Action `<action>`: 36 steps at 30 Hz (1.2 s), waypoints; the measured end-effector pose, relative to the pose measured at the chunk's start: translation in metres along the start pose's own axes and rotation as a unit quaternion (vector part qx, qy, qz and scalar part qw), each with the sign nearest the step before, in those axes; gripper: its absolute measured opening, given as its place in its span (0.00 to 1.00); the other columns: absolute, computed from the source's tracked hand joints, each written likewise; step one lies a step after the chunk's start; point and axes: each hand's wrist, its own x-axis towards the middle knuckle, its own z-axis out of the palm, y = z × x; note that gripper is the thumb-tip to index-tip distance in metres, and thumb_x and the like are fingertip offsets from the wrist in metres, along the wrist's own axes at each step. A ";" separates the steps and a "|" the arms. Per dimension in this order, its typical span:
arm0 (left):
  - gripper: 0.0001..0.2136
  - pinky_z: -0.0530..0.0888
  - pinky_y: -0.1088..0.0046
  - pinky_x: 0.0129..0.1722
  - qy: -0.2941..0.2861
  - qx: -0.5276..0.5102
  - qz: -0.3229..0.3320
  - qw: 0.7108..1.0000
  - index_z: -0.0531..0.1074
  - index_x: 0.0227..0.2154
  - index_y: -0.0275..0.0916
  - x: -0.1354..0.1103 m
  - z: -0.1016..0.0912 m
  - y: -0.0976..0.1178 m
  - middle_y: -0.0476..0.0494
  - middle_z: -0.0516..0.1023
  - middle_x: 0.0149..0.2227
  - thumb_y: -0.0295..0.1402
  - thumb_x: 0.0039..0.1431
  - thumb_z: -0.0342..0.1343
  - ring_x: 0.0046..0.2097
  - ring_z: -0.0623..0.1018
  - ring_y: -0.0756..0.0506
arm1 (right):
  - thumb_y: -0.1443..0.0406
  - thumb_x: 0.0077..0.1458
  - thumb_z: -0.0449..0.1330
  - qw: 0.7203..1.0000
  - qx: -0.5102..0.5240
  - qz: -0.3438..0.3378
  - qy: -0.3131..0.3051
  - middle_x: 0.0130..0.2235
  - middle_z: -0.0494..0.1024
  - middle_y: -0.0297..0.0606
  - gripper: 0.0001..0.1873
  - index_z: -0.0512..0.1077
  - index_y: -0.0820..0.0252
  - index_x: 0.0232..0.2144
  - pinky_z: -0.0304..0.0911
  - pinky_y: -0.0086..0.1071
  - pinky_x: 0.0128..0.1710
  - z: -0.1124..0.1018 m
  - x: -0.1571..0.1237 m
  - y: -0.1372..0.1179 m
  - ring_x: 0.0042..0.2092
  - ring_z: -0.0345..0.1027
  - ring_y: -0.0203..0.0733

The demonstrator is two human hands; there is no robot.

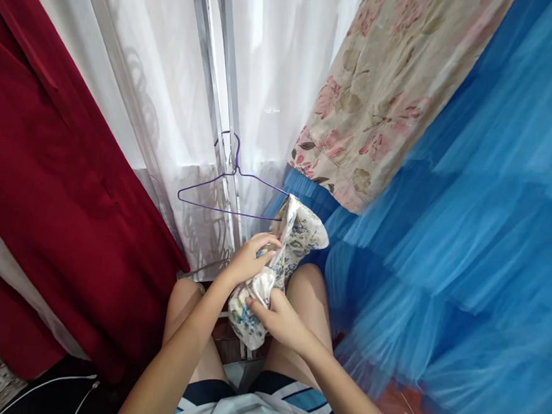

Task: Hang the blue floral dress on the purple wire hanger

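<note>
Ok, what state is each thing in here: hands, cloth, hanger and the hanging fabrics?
left hand: closed on the upper part of the floral cloth
right hand: gripping its lower part
purple hanger: hung by the metal pole, otherwise bare
floral cloth: bunched up, top end at the purple hanger's right tip
red garment: hanging
blue tulle skirt: hanging, ruffled
pink-flowered fabric: hanging over the tulle
white curtain: drawn across

— What is hanging on the left?
— A dark red garment [46,172] is hanging beside a sheer white curtain [161,98].
— And on the right?
— A blue tulle skirt [467,245] is spreading out beneath a beige floral fabric [383,82].
</note>
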 end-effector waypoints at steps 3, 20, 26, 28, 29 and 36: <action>0.13 0.62 0.64 0.61 -0.064 -0.062 -0.025 0.996 0.72 0.50 0.41 0.012 0.014 -0.019 0.41 0.74 0.55 0.33 0.64 0.50 0.59 0.70 0.42 | 0.65 0.57 0.54 1.000 -0.023 -0.009 -0.006 0.25 0.66 0.32 0.08 0.63 0.60 0.26 0.53 0.28 0.26 -0.021 -0.003 -0.015 0.28 0.56 0.36; 0.13 0.61 0.76 0.28 -0.095 0.149 -0.213 0.961 0.69 0.20 0.37 -0.128 -0.075 -0.066 0.50 0.69 0.21 0.35 0.59 0.51 0.26 0.68 0.48 | 0.64 0.43 0.59 0.958 0.260 0.030 0.114 0.27 0.77 0.38 0.08 0.73 0.59 0.29 0.65 0.35 0.31 -0.088 0.008 0.003 0.30 0.70 0.47; 0.15 0.67 0.75 0.38 0.059 0.255 -0.209 0.942 0.77 0.35 0.37 -0.155 -0.173 -0.034 0.46 0.79 0.34 0.41 0.65 0.48 0.36 0.75 0.45 | 0.64 0.41 0.67 0.991 0.116 0.012 0.068 0.31 0.78 0.37 0.12 0.73 0.62 0.31 0.64 0.33 0.31 -0.063 0.045 0.002 0.32 0.70 0.45; 0.15 0.66 0.76 0.36 0.137 0.295 -0.190 0.926 0.75 0.34 0.36 -0.144 -0.194 -0.018 0.47 0.77 0.31 0.40 0.65 0.48 0.34 0.73 0.47 | 0.65 0.42 0.66 0.993 0.043 -0.043 0.101 0.29 0.76 0.35 0.10 0.72 0.62 0.30 0.61 0.30 0.29 -0.063 0.069 -0.008 0.30 0.67 0.41; 0.14 0.65 0.77 0.34 0.172 0.312 -0.180 0.917 0.75 0.34 0.36 -0.136 -0.202 -0.010 0.48 0.76 0.30 0.40 0.65 0.48 0.32 0.72 0.48 | 0.66 0.42 0.65 0.990 0.015 -0.079 0.117 0.29 0.75 0.34 0.10 0.72 0.62 0.31 0.60 0.29 0.29 -0.065 0.083 -0.014 0.29 0.66 0.39; 0.11 0.63 0.78 0.30 0.260 0.152 -0.115 0.947 0.74 0.32 0.37 -0.066 -0.203 0.011 0.50 0.70 0.27 0.39 0.62 0.53 0.30 0.67 0.50 | 0.67 0.46 0.56 0.967 -0.135 -0.142 0.164 0.35 0.80 0.40 0.17 0.77 0.64 0.39 0.62 0.33 0.36 -0.092 0.166 -0.023 0.35 0.69 0.43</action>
